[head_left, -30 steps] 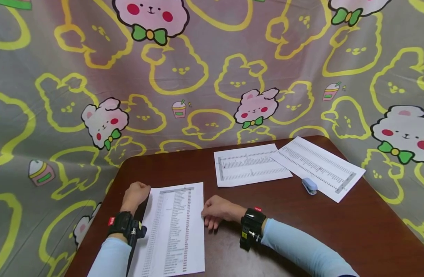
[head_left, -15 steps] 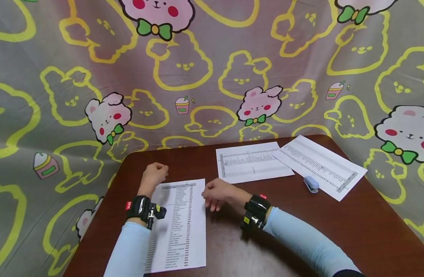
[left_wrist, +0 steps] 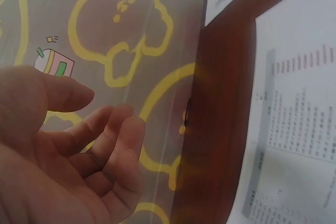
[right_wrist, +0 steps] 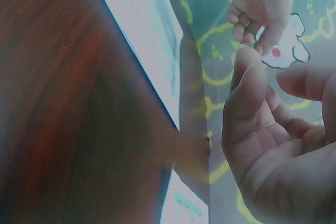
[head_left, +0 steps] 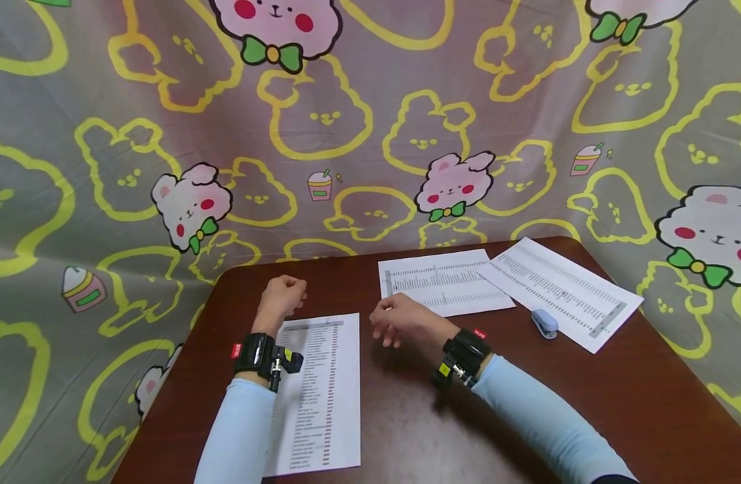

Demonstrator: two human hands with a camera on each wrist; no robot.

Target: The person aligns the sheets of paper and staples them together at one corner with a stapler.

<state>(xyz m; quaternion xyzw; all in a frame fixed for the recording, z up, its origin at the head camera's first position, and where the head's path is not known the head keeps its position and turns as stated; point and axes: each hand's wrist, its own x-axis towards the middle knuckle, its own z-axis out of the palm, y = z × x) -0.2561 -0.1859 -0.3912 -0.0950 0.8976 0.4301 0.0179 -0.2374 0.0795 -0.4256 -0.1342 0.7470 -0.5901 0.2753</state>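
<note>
A printed sheet of paper (head_left: 319, 396) lies on the table at the left, its near-left part hidden under my left forearm. Over its far-left corner hovers my left hand (head_left: 282, 297), fingers loosely curled; in the left wrist view the hand (left_wrist: 73, 156) has thumb and fingers apart and holds nothing. Right of the sheet's far edge, my right hand (head_left: 407, 319) is raised above the table, just in front of a second printed sheet (head_left: 437, 286). The right wrist view shows this hand (right_wrist: 278, 140) loosely bent, with nothing between thumb and fingers.
A third printed sheet (head_left: 558, 292) lies at the back right, slightly overlapping the second. On its near edge sits a small light-blue stapler (head_left: 544, 323). Behind the brown table (head_left: 437, 423) hangs a patterned cloth (head_left: 358, 121).
My left hand has left the sheet's left edge and moved up and rightward. My right hand has moved off the sheet's right edge, up and rightward. The papers and stapler stay put.
</note>
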